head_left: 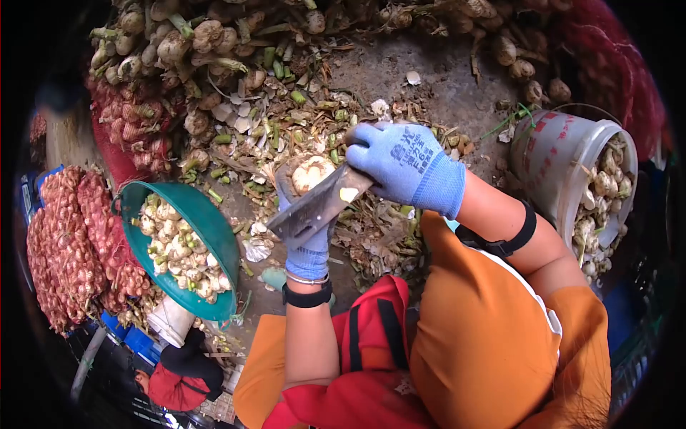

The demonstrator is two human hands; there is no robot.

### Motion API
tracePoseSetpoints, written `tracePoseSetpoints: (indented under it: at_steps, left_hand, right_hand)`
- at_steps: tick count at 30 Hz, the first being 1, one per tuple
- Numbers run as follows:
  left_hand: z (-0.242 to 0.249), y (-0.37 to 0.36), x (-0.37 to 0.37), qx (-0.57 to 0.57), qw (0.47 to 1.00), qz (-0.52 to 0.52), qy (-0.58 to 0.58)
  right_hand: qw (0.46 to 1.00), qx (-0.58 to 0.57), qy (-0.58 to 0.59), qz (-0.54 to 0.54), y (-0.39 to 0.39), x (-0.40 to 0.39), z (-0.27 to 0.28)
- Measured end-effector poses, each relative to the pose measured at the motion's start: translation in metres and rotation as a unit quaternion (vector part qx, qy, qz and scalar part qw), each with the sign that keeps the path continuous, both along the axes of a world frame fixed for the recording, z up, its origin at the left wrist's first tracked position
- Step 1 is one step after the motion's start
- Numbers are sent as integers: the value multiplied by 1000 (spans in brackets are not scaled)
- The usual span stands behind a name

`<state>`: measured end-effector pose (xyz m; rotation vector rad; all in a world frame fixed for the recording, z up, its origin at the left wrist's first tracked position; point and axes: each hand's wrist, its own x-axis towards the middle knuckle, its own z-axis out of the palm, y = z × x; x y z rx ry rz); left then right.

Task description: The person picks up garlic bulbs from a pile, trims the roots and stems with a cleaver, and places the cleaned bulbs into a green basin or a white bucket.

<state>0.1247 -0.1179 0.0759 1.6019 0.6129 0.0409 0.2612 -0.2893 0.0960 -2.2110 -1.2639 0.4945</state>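
In a blue work glove, my right hand point(400, 161) is closed around the handle end of a cleaver point(314, 207). The wide, dark blade slants down to the left across my left hand point(309, 259), hiding much of it. A garlic bulb point(312, 173) with a pale face sits in that gloved left hand, just beyond the blade's upper edge, with fingers along its left side. A small pale piece point(349, 194) clings to the blade. Beneath both hands, cut stems and dry skins litter the ground.
A green basin point(232, 250) of trimmed garlic bulbs stands at left, beside red net sacks point(64, 243) of garlic. Untrimmed garlic point(207, 36) is heaped at the back. On the right, a white bucket point(550, 154) lies tilted with bulbs inside. Another person point(175, 386) is at lower left.
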Motion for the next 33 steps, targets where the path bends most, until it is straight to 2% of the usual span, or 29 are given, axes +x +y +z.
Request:
tracePoseSetpoints:
  at_steps: [1, 4, 5, 7, 8, 9, 10, 11, 12, 13, 14, 15, 16, 17, 18, 19, 20, 21, 22, 23, 24, 25, 26, 27, 29, 31, 32, 33]
  left_hand:
    - [-3, 3, -4, 2, 1000, 0, 2]
    - [12, -1, 4, 133, 988, -73, -18]
    - [10, 0, 0, 132, 988, -75, -18]
    - [13, 1, -8, -16, 998, -11, 55]
    - [38, -7, 5, -68, 992, 6, 110]
    - [63, -15, 18, -115, 979, 24, 164]
    - [65, -24, 13, -95, 988, -35, 115]
    - [65, -30, 9, -74, 991, -91, 67]
    - [58, -35, 8, -82, 995, -60, 21]
    - [47, -32, 6, -81, 995, -60, 21]
    - [34, -29, 4, -54, 998, -39, 23]
    - [24, -27, 9, -29, 999, -17, 17]
    - [21, -20, 14, -65, 990, -59, 109]
    - [13, -17, 9, -127, 987, -17, 100]
    - [5, -14, 4, -186, 978, 27, 90]
    - [1, -8, -1, -227, 968, 57, 87]
    - [4, -10, -5, -243, 964, 100, 31]
    - [20, -9, 4, -190, 975, 103, 50]
    - [37, -4, 10, -135, 982, 108, 71]
    - [31, 17, 3, -87, 991, 98, -25]
    - [47, 25, 6, -100, 972, 201, -66]
    - [46, 64, -8, -387, 871, 134, -270]
    - [45, 102, -22, -660, 669, 39, -339]
    - [57, 113, -21, -618, 713, 30, -331]
    - [49, 96, -11, -621, 724, 125, -271]
    - [37, 63, 14, -625, 732, 98, -252]
    - [31, 51, 18, -592, 773, 137, -180]
    - [25, 40, 18, -554, 807, 175, -106]
  right_hand:
    - [1000, 9, -11, 15, 0, -1, 1]
    - [999, -5, 14, 29, 2, 3, 2]
    - [999, -6, 16, 30, 1, 4, 1]
    - [1000, -9, 19, 6, -2, 9, -6]
    - [1000, -11, 22, -16, -3, 13, -13]
    - [995, -46, 27, -88, -4, 20, -27]
    - [984, -101, 64, -135, -13, 38, -57]
    - [966, -155, 101, -180, -15, 53, -59]
    - [968, -152, 97, -176, -13, 56, -60]
    - [928, -96, 292, -208, -15, 51, -59]
    - [845, -36, 477, -237, -14, 41, -48]
    - [834, 4, 517, -193, -7, 34, -43]
    - [830, 21, 528, -178, -4, 29, -33]
    - [822, 39, 545, -162, 2, 23, -17]
    - [913, 116, 374, -113, 7, 15, -23]
    - [964, 188, 181, -58, 9, 9, -28]
    - [980, 51, 187, -42, 5, 18, -13]
    - [982, 51, 177, -43, 1, 27, -22]
    - [974, -110, 193, -55, -5, 39, -43]
    - [940, -267, 203, -65, -11, 55, -57]
    - [957, -222, 156, -104, -23, 74, -56]
    - [966, -181, 114, -143, -37, 89, -54]
    - [969, -137, 66, -196, -42, 101, -52]
    - [965, -89, 9, -246, -44, 117, -53]
    - [958, -88, -63, -265, -36, 144, -69]
    - [965, -122, -9, -234, -18, 161, -89]
    - [960, -178, -8, -214, -11, 161, -84]
    - [957, -169, -32, -234, -5, 159, -92]
